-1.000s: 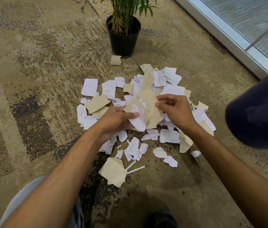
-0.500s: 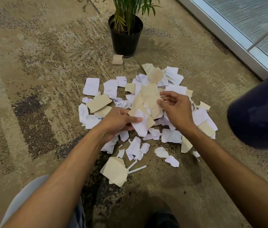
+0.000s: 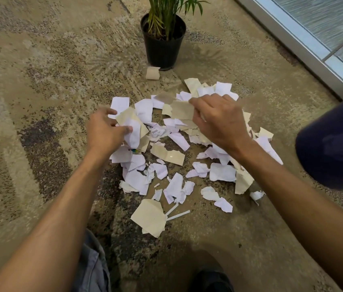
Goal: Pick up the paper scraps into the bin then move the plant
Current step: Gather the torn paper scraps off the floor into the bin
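Note:
A spread of white and tan paper scraps (image 3: 167, 155) lies on the carpet in the middle of the view. My left hand (image 3: 105, 132) is at the pile's left side, its fingers closed on a bunch of white and tan scraps (image 3: 131, 127). My right hand (image 3: 219, 121) is over the pile's far right part and pinches tan scraps (image 3: 182, 109) between thumb and fingers. A green plant in a black pot (image 3: 163, 43) stands beyond the pile. A dark blue rounded thing (image 3: 335, 144), perhaps the bin, fills the right edge.
One tan scrap (image 3: 152, 73) lies apart at the foot of the pot. A metal window frame (image 3: 305, 42) runs along the far right. My knee in grey cloth (image 3: 91, 268) and a dark shoe (image 3: 211, 280) are at the bottom. Patterned carpet (image 3: 40, 102) stretches left.
Both hands were together at the pile's middle; now they have moved apart, left hand to the left, right hand farther back. The scraps between them have been shifted.

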A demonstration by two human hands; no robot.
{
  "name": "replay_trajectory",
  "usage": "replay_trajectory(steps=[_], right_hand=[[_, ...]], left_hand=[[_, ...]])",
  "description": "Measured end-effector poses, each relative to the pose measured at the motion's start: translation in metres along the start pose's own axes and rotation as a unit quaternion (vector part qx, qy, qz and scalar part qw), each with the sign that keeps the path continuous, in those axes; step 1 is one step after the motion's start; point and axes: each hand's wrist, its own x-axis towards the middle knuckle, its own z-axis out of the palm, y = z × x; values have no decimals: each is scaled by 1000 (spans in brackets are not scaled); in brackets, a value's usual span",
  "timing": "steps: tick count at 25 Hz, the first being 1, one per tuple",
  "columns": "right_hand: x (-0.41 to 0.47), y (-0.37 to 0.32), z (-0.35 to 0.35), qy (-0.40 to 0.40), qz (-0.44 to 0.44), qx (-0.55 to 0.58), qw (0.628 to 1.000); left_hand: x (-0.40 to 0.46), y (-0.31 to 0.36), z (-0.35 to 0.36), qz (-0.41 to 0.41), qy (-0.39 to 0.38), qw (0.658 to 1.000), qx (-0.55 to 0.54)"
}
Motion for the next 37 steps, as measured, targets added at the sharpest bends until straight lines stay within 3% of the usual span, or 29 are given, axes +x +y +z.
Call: replay_trajectory(steps=[3,6,8,14,19,27,31,33,37], right_hand=[[5,-20,12,-90,-29,24,995],[4,-36,21,-229,16,73,970],[1,-40,24,-263,32,90,960],[-3,-51,12,-189,-11,38,981],[-26,-70,22,-321,-16,19,947],[-31,-78,29,-263,-20,18,964],[-24,-67,10,-207,97,120,966],[-15,-50,0,-163,241,241,926],[4,4,2,-120,458,454,754]], left_hand=[[-1,-7,5,2,-10,999,53],[1,-13,11,10,-30,992,121],[3,-14,15,37,-41,984,171],[-2,-13,21,77,-33,977,197],[4,-11,13,68,-34,982,175],[8,-3,2,24,-16,1000,10],[9,0,-1,-19,-16,990,-135],[9,2,-2,-33,-17,985,-169],[7,3,1,-29,-38,982,-184]])
